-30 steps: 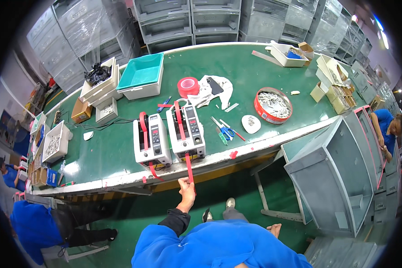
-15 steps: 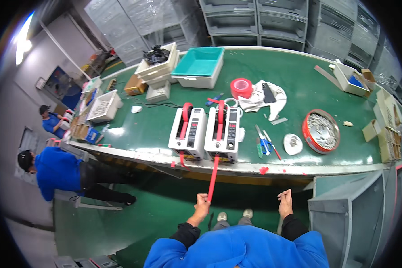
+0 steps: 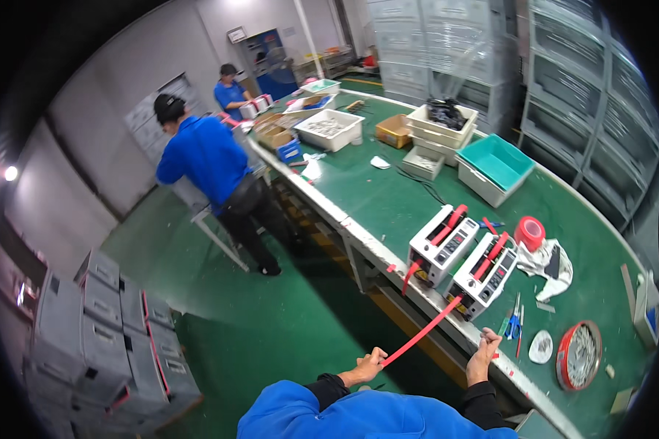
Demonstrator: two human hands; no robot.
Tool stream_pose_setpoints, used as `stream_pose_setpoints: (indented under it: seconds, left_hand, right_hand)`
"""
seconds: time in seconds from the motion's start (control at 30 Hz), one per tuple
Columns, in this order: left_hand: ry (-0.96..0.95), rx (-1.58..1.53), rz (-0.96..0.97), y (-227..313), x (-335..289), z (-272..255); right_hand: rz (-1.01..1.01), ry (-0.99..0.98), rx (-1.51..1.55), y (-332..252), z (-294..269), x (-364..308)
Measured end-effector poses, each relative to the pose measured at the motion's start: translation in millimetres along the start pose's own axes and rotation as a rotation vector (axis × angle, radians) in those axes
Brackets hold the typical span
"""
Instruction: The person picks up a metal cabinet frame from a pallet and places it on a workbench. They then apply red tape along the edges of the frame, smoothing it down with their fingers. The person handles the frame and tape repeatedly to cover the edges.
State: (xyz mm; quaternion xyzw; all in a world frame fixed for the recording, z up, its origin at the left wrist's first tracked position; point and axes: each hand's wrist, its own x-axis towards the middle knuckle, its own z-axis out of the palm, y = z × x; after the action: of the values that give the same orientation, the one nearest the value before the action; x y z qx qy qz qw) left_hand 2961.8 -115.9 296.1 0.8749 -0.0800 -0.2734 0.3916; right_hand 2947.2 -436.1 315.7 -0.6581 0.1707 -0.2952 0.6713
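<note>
A strip of red tape point(image 3: 422, 334) runs taut and slanting from the front of a white tape dispenser point(image 3: 483, 291) out past the bench edge. My left hand point(image 3: 365, 367) pinches its free end over the floor. Beside the bench edge, to the right of the strip, my right hand point(image 3: 483, 355) is raised with its fingers apart and nothing visible in it. A second white tape dispenser point(image 3: 433, 254) stands just left of the first, with a short red tape end hanging from its front. Both carry red tape on top.
On the green bench point(image 3: 373, 208) lie blue scissors point(image 3: 515, 324), a red tape roll point(image 3: 530, 232), a white cloth point(image 3: 561, 276) and a round red tin point(image 3: 564, 356) of small pale pieces. Farther back stands a teal tray point(image 3: 496, 162). A person point(image 3: 211, 157) stands at the left; grey crates point(image 3: 102, 314) are stacked lower left.
The view has swung left, bringing in the grey crates. The tape strip in my left hand now extends farther from the dispenser. My right hand has come up closer to the bench edge.
</note>
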Motion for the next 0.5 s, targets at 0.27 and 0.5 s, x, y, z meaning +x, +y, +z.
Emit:
stream_pose_setpoints:
  seconds: [0.27,0.5]
  left_hand:
    - [0.018,-0.007,-0.029,-27,-37,-1]
    - [-0.11,0.058,-0.06,-29,-70,-33]
  right_hand:
    - [-0.042,0.062,0.02,-9,32,51]
    - [-0.05,0.051,0.086,-5,41,50]
